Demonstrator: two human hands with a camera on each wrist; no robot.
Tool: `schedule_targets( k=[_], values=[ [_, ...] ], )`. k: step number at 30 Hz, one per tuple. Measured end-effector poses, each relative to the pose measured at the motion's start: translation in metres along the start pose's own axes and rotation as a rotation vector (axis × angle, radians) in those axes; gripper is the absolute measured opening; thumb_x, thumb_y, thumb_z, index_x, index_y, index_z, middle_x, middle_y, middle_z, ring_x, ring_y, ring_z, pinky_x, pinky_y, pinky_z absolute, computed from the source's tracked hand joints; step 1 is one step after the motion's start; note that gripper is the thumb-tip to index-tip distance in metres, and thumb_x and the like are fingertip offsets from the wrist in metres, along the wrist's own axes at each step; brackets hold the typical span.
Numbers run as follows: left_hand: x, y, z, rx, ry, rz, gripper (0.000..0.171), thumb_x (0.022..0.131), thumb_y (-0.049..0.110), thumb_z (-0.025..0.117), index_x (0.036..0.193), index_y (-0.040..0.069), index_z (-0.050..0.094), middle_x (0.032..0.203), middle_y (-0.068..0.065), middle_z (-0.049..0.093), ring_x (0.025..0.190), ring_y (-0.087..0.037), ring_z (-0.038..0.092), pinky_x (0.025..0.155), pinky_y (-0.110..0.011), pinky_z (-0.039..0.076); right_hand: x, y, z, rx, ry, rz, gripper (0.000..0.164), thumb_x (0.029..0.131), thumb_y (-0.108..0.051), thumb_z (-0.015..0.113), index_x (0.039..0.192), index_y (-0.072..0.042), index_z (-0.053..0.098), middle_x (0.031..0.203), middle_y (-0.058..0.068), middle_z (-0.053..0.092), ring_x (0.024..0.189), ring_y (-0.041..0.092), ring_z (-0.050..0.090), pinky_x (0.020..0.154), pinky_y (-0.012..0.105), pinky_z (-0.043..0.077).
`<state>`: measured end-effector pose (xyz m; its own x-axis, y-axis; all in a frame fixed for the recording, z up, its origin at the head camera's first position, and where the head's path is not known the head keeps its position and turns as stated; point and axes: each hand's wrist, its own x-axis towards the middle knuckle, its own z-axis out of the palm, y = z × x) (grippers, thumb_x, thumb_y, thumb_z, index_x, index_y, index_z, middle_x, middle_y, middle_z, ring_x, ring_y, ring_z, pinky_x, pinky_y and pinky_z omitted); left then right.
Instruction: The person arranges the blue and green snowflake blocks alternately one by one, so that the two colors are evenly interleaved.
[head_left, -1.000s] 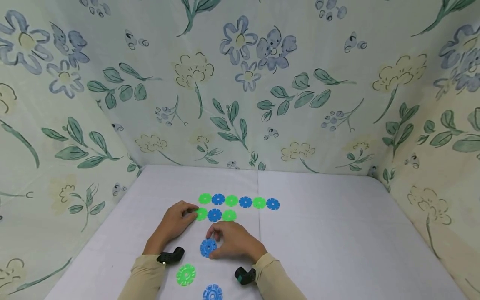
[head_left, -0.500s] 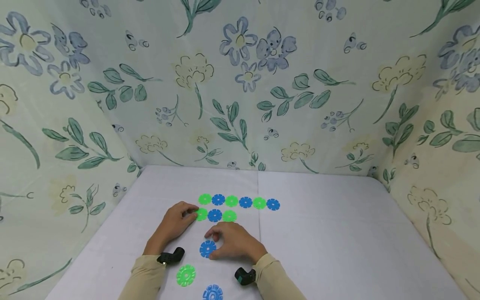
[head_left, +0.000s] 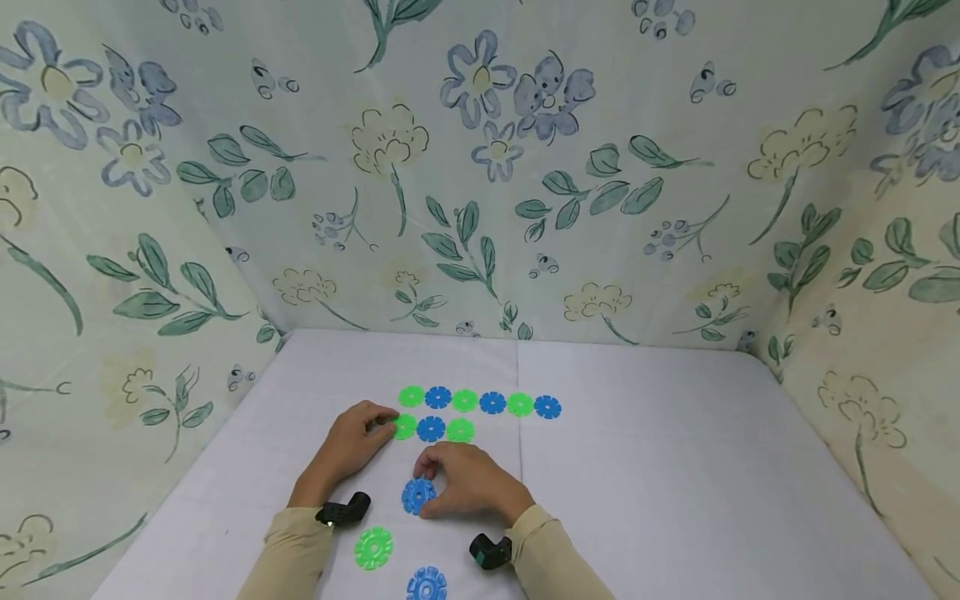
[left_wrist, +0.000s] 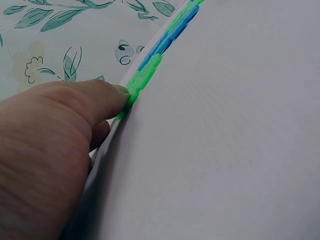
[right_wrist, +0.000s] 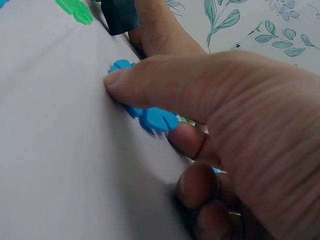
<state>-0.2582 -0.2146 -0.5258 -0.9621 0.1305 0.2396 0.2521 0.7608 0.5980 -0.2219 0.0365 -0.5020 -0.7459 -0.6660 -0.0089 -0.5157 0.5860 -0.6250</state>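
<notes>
In the head view my left hand [head_left: 356, 437] rests at the left end of the nearer row, thumb and index fingertip on the edge of a notched green interlocking disc [head_left: 406, 427]. The left wrist view has the thumb against that green disc [left_wrist: 140, 85]. My right hand [head_left: 472, 479] pinches a blue interlocking disc [head_left: 417, 497], its thumb on the near side and fingers at the far side. Seen from the right wrist, the thumb lies across the blue disc [right_wrist: 159, 120], covering part of it. Beside the held green disc lie a blue disc [head_left: 431, 429] and another green disc [head_left: 460, 430].
A farther row alternates green and blue discs, from a green disc [head_left: 412, 396] to a blue disc [head_left: 547, 407]. Nearer me lie a loose green disc [head_left: 373, 547] and a loose blue disc [head_left: 427, 584]. The white tabletop [head_left: 660, 467] meets floral cloth [head_left: 480, 250] behind.
Half a second ago the right index fingertip stood slightly off the blue disc; now it is back at its edge, and the disc has shifted slightly. My left hand has stayed in place.
</notes>
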Motion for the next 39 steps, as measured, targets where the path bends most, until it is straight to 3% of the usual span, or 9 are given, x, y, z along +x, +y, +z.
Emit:
schedule_targets(
  k=[12, 25, 39],
  values=[
    [-0.001, -0.001, 0.001, 0.004, 0.008, 0.008, 0.021, 0.095, 0.028, 0.069, 0.115, 0.022, 0.074, 0.100, 0.007, 0.067, 0.088, -0.012, 0.055, 0.081, -0.036, 0.046, -0.001, 0.005, 0.000, 0.091, -0.044, -0.034, 0.042, 0.074, -0.038, 0.089, 0.107, -0.039, 0.063, 0.089, -0.021, 0.063, 0.086, -0.002, 0.057, 0.085, 0.025, 0.048],
    [0.000, -0.001, 0.001, 0.010, -0.003, -0.003, 0.021, 0.095, 0.028, 0.070, 0.115, 0.023, 0.073, 0.101, 0.007, 0.067, 0.088, -0.012, 0.055, 0.082, -0.035, 0.046, -0.003, 0.005, -0.001, 0.002, 0.008, -0.143, 0.042, 0.076, -0.035, 0.087, 0.112, -0.039, 0.064, 0.084, -0.023, 0.063, 0.081, -0.005, 0.056, 0.081, 0.022, 0.047],
    [0.002, -0.003, 0.001, 0.012, -0.001, 0.004, 0.020, 0.095, 0.028, 0.070, 0.115, 0.024, 0.074, 0.101, 0.007, 0.068, 0.089, -0.011, 0.056, 0.082, -0.035, 0.046, -0.003, 0.012, -0.002, 0.209, -0.004, -0.088, 0.042, 0.073, -0.031, 0.089, 0.108, -0.040, 0.069, 0.086, -0.016, 0.067, 0.069, 0.002, 0.059, 0.066, 0.022, 0.049]
  ],
)
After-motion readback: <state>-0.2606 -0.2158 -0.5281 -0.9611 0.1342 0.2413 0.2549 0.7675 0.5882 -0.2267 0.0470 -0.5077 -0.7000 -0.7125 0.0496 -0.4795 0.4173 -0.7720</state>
